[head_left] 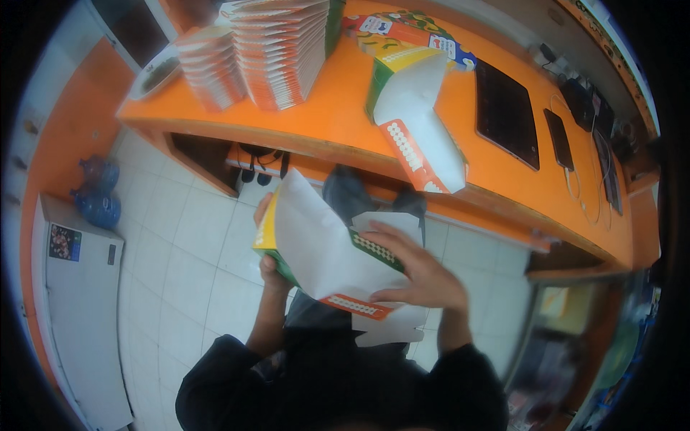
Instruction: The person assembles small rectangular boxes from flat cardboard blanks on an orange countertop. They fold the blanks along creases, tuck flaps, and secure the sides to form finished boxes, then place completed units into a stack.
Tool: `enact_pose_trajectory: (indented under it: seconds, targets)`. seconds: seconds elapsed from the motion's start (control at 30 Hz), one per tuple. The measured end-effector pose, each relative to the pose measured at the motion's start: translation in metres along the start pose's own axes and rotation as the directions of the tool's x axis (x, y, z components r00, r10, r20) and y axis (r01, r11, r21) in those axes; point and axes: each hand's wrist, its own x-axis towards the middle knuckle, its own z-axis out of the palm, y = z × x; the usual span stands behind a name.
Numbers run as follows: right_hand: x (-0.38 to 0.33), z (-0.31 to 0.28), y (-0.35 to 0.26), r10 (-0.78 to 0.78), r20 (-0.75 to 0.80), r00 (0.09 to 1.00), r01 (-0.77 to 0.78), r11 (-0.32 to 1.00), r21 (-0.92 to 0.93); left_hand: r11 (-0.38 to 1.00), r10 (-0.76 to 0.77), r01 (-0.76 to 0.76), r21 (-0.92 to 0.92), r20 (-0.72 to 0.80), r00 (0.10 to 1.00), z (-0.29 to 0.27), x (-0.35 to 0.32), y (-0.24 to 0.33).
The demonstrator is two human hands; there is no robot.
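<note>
A partly folded cardboard food box (309,230), white inside with yellow, green and red-orange printed outer panels, is held over my lap. My left hand (268,271) grips its yellow and green left end, thumb below and fingers partly hidden behind the panel. At the right side, my right hand (420,273) is closed around the green-edged and red-edged panels. White unfolded flaps stick out past that hand, above and below it. On the table in front stands a similar opened box (417,100), its white inside showing.
An orange table (345,118) curves across the front. It carries tall stacks of nested cartons (284,54), a shorter stack (210,68), colourful printed sheets (410,32), a black tablet (507,111) and a phone (558,140) with cables. A small fridge (83,302) and blue water bottles (98,194) stand left.
</note>
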Motion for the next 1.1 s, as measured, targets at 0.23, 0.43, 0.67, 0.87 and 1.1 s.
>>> enact_pose_trajectory:
  seconds: [0.23, 0.43, 0.67, 0.87, 1.1]
  targets:
    - [0.055, -0.083, -0.016, -0.145, -0.516, 0.844, -0.016, 0.955, -0.296, 0.972, 0.093, -0.095, 0.213, 0.018, 0.995, 0.001, 0.003, 0.003]
    - [0.133, -0.085, 0.029, 0.106, -0.346, 0.932, -0.283, 0.811, -0.512, 0.944, 0.073, -0.088, 0.319, 0.060, 0.996, 0.010, -0.005, 0.002]
    - [0.113, -0.091, 0.024, 0.090, -0.194, 0.977, -0.175, 0.858, -0.483, 0.928, 0.067, -0.037, 0.370, -0.067, 0.996, 0.005, 0.006, 0.007]
    - [0.053, -0.045, -0.002, -0.194, -0.072, 0.978, 0.161, 0.931, -0.328, 0.973, 0.006, -0.005, 0.229, -0.001, 1.000, 0.007, 0.012, 0.007]
    - [0.030, -0.006, -0.018, -0.014, 0.441, 0.897, 0.210, 0.893, -0.398, 0.991, -0.029, 0.010, 0.133, 0.143, 0.989, 0.016, 0.015, 0.002]
